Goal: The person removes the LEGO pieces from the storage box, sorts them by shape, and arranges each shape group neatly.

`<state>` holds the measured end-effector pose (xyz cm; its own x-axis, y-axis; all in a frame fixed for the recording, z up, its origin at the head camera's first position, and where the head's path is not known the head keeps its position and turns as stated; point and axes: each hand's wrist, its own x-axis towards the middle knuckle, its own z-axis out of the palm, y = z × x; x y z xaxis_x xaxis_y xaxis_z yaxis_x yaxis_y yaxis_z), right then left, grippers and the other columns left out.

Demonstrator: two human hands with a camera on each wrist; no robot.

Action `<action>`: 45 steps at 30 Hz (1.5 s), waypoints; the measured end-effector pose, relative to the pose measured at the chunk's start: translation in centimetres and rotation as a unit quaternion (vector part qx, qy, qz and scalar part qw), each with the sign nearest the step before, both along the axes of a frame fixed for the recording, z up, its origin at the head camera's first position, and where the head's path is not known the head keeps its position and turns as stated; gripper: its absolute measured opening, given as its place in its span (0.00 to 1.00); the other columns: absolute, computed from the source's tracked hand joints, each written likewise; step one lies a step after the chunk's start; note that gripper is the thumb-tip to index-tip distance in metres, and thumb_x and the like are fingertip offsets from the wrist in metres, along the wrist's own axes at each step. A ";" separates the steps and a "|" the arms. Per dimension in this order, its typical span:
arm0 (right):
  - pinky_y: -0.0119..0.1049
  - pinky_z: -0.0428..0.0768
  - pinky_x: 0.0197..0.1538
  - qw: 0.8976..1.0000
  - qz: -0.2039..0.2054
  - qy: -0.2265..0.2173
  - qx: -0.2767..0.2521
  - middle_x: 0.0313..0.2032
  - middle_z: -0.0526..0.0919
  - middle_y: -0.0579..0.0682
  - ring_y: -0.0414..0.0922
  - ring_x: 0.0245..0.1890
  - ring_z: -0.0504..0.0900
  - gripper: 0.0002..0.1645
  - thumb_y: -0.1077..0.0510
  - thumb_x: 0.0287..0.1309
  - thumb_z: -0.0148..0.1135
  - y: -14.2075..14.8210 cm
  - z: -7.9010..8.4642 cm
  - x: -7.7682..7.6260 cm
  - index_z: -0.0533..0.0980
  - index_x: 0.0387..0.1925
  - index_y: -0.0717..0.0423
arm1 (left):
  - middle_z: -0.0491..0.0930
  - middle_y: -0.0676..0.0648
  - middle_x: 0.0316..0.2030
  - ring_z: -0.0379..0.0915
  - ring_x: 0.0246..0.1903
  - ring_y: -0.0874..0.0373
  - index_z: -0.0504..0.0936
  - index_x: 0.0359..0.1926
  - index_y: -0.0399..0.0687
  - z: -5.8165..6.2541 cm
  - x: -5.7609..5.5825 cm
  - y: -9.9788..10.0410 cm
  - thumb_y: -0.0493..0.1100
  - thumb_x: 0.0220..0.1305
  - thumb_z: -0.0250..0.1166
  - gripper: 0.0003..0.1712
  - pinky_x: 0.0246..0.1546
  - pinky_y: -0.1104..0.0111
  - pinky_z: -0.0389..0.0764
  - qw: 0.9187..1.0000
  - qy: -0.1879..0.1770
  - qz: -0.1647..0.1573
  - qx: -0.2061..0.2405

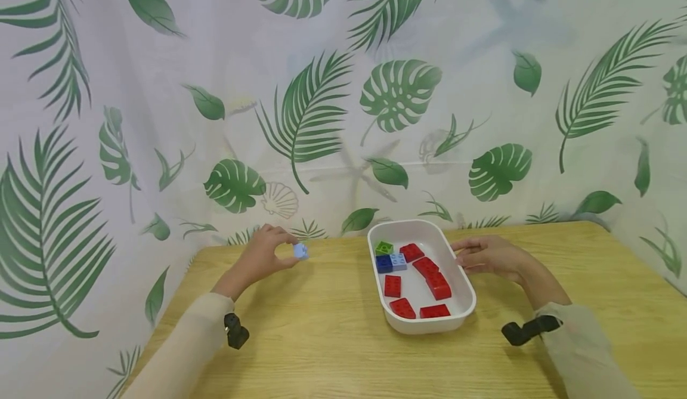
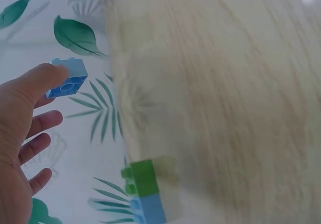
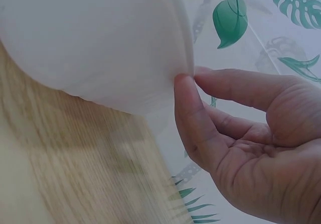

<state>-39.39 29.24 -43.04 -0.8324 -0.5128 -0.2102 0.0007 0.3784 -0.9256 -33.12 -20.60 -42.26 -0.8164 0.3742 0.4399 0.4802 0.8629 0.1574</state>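
Head view: I take the white tub [image 1: 429, 326] as reference; it sits on the wooden table [image 1: 322, 351]. Left of the tub and well apart from it, my operator's left hand [image 1: 262, 254] pinches a light blue block [image 1: 300, 251] at the fingertips. At the tub's right side, the right hand [image 1: 491, 256] touches the wall near the rim. Inside the tub I log a green block [image 1: 383, 248] toward the far left corner, a dark blue block [image 1: 383, 263] just nearer along the left wall, a pale blue block [image 1: 399, 261] beside that, and several red blocks [image 1: 438, 285] spread from the far end to the near end. Beyond the tub hangs a leaf-printed cloth [image 1: 225, 17]. Both sleeves [image 1: 177, 345] are light, with a black wrist mount [image 1: 234, 331] at each cuff. Left wrist view: thumb and forefinger grip the light blue block, its hollow underside partly visible; the other fingers are apart and slightly bent. Low in this view I note a green piece [image 2: 144, 178] and a blue piece [image 2: 153, 209] end to end; their place relative to the tub I cannot tell. Right wrist view: I read thumb and finger closed on the tub's edge, the remaining fingers folded below; its contents are hidden here.
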 end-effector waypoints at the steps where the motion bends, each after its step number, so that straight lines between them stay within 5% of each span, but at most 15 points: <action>1: 0.45 0.83 0.57 1.000 0.000 -0.001 0.000 0.47 0.85 0.52 0.44 0.49 0.85 0.36 0.58 0.66 0.64 0.0 -0.1 0.0 0.65 0.69 0.72 | 0.85 0.46 0.43 0.73 0.44 0.47 0.88 0.45 0.46 -0.3 0.0 -0.3 0.47 0.55 0.78 0.18 0.48 0.49 0.74 1.000 0.001 0.000 0.002; 12: 0.43 0.84 0.55 1.000 0.004 -0.003 -0.009 0.44 0.85 0.50 0.43 0.47 0.85 0.35 0.60 0.67 0.64 0.2 -0.3 -0.3 0.65 0.69 0.73 | 0.84 0.43 0.47 0.72 0.46 0.44 0.88 0.47 0.47 -3.0 0.2 -2.3 0.46 0.56 0.77 0.18 0.48 0.45 0.73 1.000 -0.012 0.025 0.014; 18: 0.44 0.84 0.56 1.000 -0.003 -0.005 -0.005 0.47 0.86 0.51 0.43 0.48 0.85 0.36 0.59 0.66 0.65 0.1 -0.3 -0.2 0.65 0.69 0.72 | 0.82 0.41 0.51 0.69 0.50 0.42 0.87 0.50 0.48 -3.7 0.1 -2.7 0.46 0.58 0.75 0.19 0.55 0.39 0.68 0.997 -0.051 0.048 0.032; 28: 0.42 0.84 0.55 1.000 0.001 -0.003 -0.008 0.46 0.86 0.49 0.42 0.47 0.85 0.35 0.60 0.66 0.64 0.2 -0.3 -0.4 0.65 0.69 0.73 | 0.80 0.42 0.53 0.68 0.56 0.40 0.87 0.50 0.49 -3.9 0.1 -3.4 0.49 0.59 0.75 0.19 0.60 0.35 0.62 0.991 -0.101 0.083 0.036; 35: 0.41 0.84 0.55 1.000 0.002 0.001 -0.006 0.46 0.86 0.50 0.42 0.47 0.85 0.36 0.60 0.66 0.65 0.3 -0.1 -0.3 0.65 0.69 0.73 | 0.80 0.42 0.53 0.68 0.52 0.41 0.85 0.46 0.49 -3.4 -0.3 -3.5 0.47 0.57 0.76 0.17 0.56 0.37 0.67 0.990 -0.102 0.100 0.002; 45: 0.42 0.84 0.56 1.000 0.003 -0.001 -0.003 0.47 0.85 0.51 0.43 0.48 0.85 0.35 0.59 0.66 0.64 0.2 -0.2 -0.2 0.65 0.69 0.72 | 0.77 0.38 0.59 0.66 0.59 0.36 0.82 0.48 0.48 -2.8 -0.9 -3.8 0.46 0.54 0.75 0.21 0.62 0.32 0.63 0.980 -0.158 0.119 -0.020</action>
<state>-39.59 29.47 -43.25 -0.8291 -0.5185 -0.2090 0.0012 0.3722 -0.9282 -34.02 -24.42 -45.01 -0.9760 0.1678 0.1391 0.1966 0.9533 0.2293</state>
